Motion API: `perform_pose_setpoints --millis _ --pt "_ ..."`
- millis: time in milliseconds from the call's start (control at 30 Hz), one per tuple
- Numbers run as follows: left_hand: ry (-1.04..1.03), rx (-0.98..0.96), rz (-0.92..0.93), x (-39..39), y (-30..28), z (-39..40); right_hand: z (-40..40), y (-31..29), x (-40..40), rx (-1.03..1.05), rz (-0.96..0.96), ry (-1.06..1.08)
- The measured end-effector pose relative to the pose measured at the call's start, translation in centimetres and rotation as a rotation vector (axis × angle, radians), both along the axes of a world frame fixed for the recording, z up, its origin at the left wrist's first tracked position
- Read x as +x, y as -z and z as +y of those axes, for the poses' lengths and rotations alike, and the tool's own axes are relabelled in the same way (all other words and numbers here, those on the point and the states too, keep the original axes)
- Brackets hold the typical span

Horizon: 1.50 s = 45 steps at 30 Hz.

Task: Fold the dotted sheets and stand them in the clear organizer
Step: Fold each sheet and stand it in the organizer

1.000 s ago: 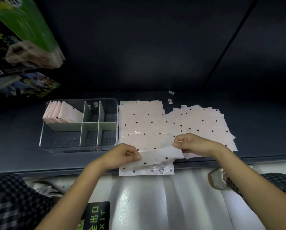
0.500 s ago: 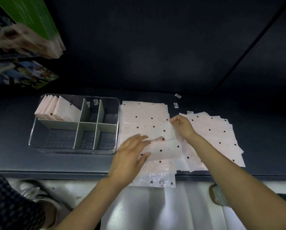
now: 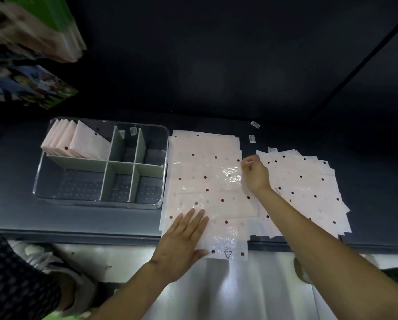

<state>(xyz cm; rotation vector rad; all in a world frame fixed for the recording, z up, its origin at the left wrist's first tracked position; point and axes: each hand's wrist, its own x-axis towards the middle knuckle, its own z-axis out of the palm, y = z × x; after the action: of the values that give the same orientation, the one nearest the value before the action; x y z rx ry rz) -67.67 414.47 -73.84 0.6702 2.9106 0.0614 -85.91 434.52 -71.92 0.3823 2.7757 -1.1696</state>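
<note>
Head view: a dark table [image 3: 78, 227] crosses the middle of the frame, with a pale metal floor below it. Left of centre stands the clear organizer [image 3: 38, 181], split by grey-green dividers [image 3: 121, 167] into six compartments. Its upper-left compartment holds folded dotted sheets [image 3: 78, 144] standing on edge and leaning; the other compartments hold no sheets.

Just right of the organizer, touching or nearly touching its wall, lies a stack of dotted sheets [image 3: 205, 158], pale pink with dark dots and a glossy film on top. Its lower edge hangs past the table's front edge. The left hand [image 3: 184, 239] lies flat on the lower left part of this stack, fingers straight and together, pressing down; its grip is wide and holds nothing. The right hand [image 3: 254, 174] sits at the stack's right edge, fingers curled, fingertips pinching what looks like the edge of the top sheet; what exactly is pinched is too small to tell.

Farther right, partly under the right forearm, a second fanned pile of dotted sheets [image 3: 309, 188] spreads toward the table's front edge. Small white labels [image 3: 252, 138] lie above it on the table. Blurred printed packages [image 3: 31, 86] fill the upper left of the frame.
</note>
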Motion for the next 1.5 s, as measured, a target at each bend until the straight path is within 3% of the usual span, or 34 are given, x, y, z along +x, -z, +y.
perform_pose_setpoints --millis 67,133,267,333,500,667,767,967,1067,1233,1333,1500 --pt "0.023 -0.041 -0.003 -0.1 0.1 -0.1 -0.2 -0.5 2.1 0.196 0.184 -0.06" --pt "0.026 -0.057 -0.003 -0.2 0.0 0.0 -0.5 -0.7 5.2 0.322 0.321 -0.286" --pt "-0.007 -0.087 -0.082 -0.6 -0.2 0.1 0.2 0.1 12.1 0.468 0.433 -0.932" --pt "0.032 -0.073 -0.107 -0.8 0.2 0.0 1.8 0.9 14.0 0.606 0.373 -1.101" --pt "0.002 -0.076 -0.167 -0.7 -0.1 -2.3 7.3 1.4 13.9 0.673 0.179 -1.069" --pt "-0.072 -0.058 -0.137 0.4 -2.6 -4.7 8.6 0.2 13.8 0.593 0.243 -0.923" --pt "-0.086 0.002 -0.143 0.8 -2.6 -4.3 6.6 -0.7 12.8 0.568 0.383 -0.844" --pt "-0.139 0.168 -0.12 0.4 -2.1 -3.5 3.2 -0.2 12.0 0.452 0.386 -0.881" --pt "-0.14 0.132 -0.08 -0.8 -1.4 -3.3 2.6 0.0 11.8 0.45 0.411 -0.866" --pt "-0.113 0.141 -0.004 -2.6 -0.9 -2.2 2.4 0.2 11.0 0.669 0.435 -0.994" --pt "-0.116 0.186 -0.058 -3.2 -0.5 -1.7 2.5 0.6 10.4 0.799 0.511 -1.084" --pt "-0.095 0.093 -0.065 -4.6 -0.6 -1.2 2.0 0.3 9.7 0.766 0.508 -1.072"
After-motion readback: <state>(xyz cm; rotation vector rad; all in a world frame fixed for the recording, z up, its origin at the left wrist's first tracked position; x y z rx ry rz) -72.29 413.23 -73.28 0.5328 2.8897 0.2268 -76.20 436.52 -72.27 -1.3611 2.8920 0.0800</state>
